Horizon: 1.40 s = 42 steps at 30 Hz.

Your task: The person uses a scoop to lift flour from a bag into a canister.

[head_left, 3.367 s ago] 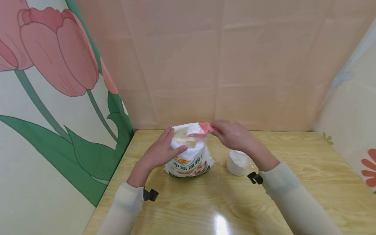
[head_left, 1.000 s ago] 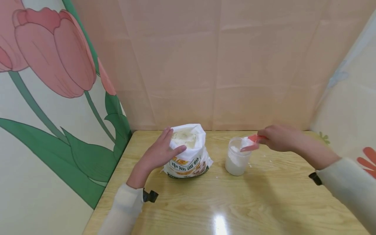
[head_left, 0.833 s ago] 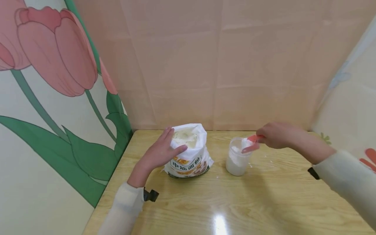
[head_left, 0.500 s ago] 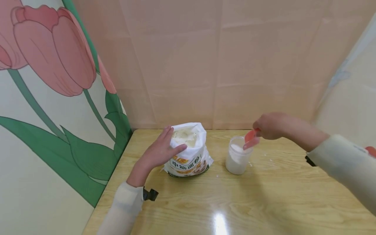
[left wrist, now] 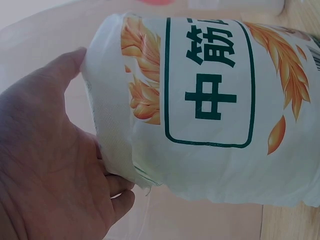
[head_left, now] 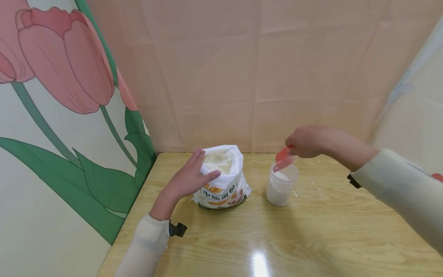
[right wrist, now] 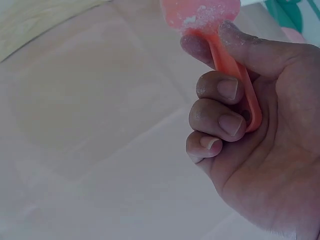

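A white flour bag (head_left: 221, 194) with orange and green print stands with its mouth folded out, pale flour (head_left: 217, 161) inside. At its left rim, my left hand (head_left: 188, 179) holds the bag, thumb along the front edge and fingers at the side. In the left wrist view, the fingertips curl in against the bag (left wrist: 215, 165). My right hand (head_left: 306, 141) grips a red scoop (head_left: 283, 157) by its handle, fingers wrapped round it in the right wrist view. The scoop tilts down over the mouth of a clear jar (head_left: 281, 190) containing white flour. White powder clings to the scoop (right wrist: 200, 17).
A wood-grain table (head_left: 221, 238) carries the bag and jar, with small white specks of flour (head_left: 316, 188) right of the jar. A pink backdrop (head_left: 207, 77) rises behind, and a tulip-patterned panel (head_left: 69, 69) borders the left side.
My right hand carried a flour-filled scoop from the bag to the jar, then tipped it and shifted left over the mouth. The scoop's flour load is gone. My left hand stayed at the bag.
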Tool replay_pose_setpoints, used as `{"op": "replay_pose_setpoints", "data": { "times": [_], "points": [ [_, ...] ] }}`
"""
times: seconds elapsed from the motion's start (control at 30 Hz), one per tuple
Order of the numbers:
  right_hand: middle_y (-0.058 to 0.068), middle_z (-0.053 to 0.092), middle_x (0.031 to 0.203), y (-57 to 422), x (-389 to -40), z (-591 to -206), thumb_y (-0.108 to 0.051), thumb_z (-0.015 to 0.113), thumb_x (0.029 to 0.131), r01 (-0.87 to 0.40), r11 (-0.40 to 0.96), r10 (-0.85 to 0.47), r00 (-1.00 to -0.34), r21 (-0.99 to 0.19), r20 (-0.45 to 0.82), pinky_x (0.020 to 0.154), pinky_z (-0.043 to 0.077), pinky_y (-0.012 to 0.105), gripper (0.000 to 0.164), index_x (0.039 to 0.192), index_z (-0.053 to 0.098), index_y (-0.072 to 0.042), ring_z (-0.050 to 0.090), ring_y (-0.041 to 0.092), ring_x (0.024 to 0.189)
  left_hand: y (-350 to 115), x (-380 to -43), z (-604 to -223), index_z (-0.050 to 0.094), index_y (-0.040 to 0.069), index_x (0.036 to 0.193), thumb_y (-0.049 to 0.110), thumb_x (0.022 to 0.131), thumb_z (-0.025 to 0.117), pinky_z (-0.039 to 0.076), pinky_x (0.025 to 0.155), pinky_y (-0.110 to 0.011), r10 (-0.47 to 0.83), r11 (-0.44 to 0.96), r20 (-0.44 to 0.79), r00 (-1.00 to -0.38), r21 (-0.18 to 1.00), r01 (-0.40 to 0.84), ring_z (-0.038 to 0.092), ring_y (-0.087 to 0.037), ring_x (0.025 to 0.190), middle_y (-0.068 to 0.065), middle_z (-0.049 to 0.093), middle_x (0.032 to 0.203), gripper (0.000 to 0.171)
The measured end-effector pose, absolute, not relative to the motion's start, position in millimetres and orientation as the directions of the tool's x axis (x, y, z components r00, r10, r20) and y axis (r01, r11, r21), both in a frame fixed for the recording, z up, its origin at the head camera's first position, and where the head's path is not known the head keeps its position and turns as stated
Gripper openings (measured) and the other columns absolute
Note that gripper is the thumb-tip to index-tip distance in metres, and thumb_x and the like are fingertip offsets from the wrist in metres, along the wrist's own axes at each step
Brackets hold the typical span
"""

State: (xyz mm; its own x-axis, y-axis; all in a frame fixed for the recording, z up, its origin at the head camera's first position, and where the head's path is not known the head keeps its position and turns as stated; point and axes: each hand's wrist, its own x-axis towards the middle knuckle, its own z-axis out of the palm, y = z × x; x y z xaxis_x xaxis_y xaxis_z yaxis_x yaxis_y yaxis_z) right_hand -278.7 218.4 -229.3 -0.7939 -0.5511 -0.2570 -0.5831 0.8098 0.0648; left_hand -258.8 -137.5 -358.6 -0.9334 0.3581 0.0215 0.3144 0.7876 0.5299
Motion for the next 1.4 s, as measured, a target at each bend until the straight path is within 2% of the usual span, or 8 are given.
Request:
{"op": "replay_pose_setpoints", "data": {
  "times": [0.23,0.43,0.67,0.93,1.17,1.4],
  "points": [
    [-0.002,0.048,0.067,192.9,-280.6,-212.3,-0.015,0.064,0.097,-0.618,0.783,-0.602,-0.781,0.07,-0.165,0.061,0.036,0.032,0.022,0.076,0.058,-0.016,0.046,0.016,0.065,-136.1,-257.7,-358.6,0.008,0.011,0.164,0.086,0.087,0.039,0.02,0.123,-0.051,0.353,0.79,0.019,-0.935,0.53,0.309,0.003,-0.023,0.157,-0.006,-0.001,0.171,0.112],
    [-0.002,0.043,0.066,165.7,-279.6,-200.7,-0.016,0.063,0.099,-0.619,0.78,-0.602,-0.782,0.087,-0.161,0.061,0.036,0.033,0.023,0.077,0.058,-0.015,0.046,0.018,0.066,-135.4,-257.5,-362.1,0.008,0.011,0.164,0.084,0.088,0.041,0.02,0.123,-0.051,0.347,0.794,0.021,-0.938,0.526,0.305,0.002,-0.022,0.157,-0.006,0.0,0.171,0.11],
    [0.002,0.056,0.073,133.3,-284.7,-201.0,-0.018,0.063,0.099,-0.63,0.77,-0.611,-0.774,0.104,-0.162,0.064,0.041,0.034,0.016,0.084,0.063,-0.014,0.053,0.022,0.07,-134.4,-258.1,-362.7,0.009,0.013,0.164,0.087,0.085,0.041,0.02,0.123,-0.051,0.328,0.804,0.006,-0.945,0.523,0.283,0.001,-0.021,0.157,-0.004,-0.001,0.171,0.113],
    [0.002,0.064,0.084,107.1,-299.8,-223.9,-0.024,0.061,0.1,-0.66,0.741,-0.64,-0.75,0.123,-0.166,0.073,0.049,0.041,0.014,0.093,0.067,-0.014,0.06,0.024,0.08,-133.9,-257.4,-362.4,0.009,0.014,0.164,0.089,0.084,0.039,0.021,0.123,-0.052,0.33,0.801,0.004,-0.944,0.528,0.282,0.002,-0.021,0.157,-0.003,-0.001,0.171,0.115],
    [0.004,0.069,0.1,93.2,-308.6,-252.7,-0.027,0.061,0.101,-0.628,0.774,-0.608,-0.772,0.079,-0.184,0.082,0.052,0.044,0.015,0.106,0.07,-0.015,0.063,0.025,0.091,-132.6,-256.3,-362.3,0.009,0.014,0.164,0.085,0.087,0.043,0.021,0.122,-0.052,0.331,0.801,0.011,-0.944,0.525,0.287,0.004,-0.022,0.157,-0.003,-0.001,0.171,0.11],
    [0.009,0.071,0.103,85.3,-317.5,-281.1,-0.027,0.061,0.101,-0.644,0.762,-0.636,-0.764,0.068,-0.111,0.08,0.054,0.048,0.015,0.099,0.069,-0.014,0.067,0.03,0.095,-132.3,-255.3,-364.5,0.01,0.013,0.164,0.084,0.088,0.042,0.022,0.122,-0.052,0.335,0.795,0.03,-0.942,0.528,0.3,0.004,-0.022,0.157,-0.005,0.001,0.171,0.108]
  ]
}}
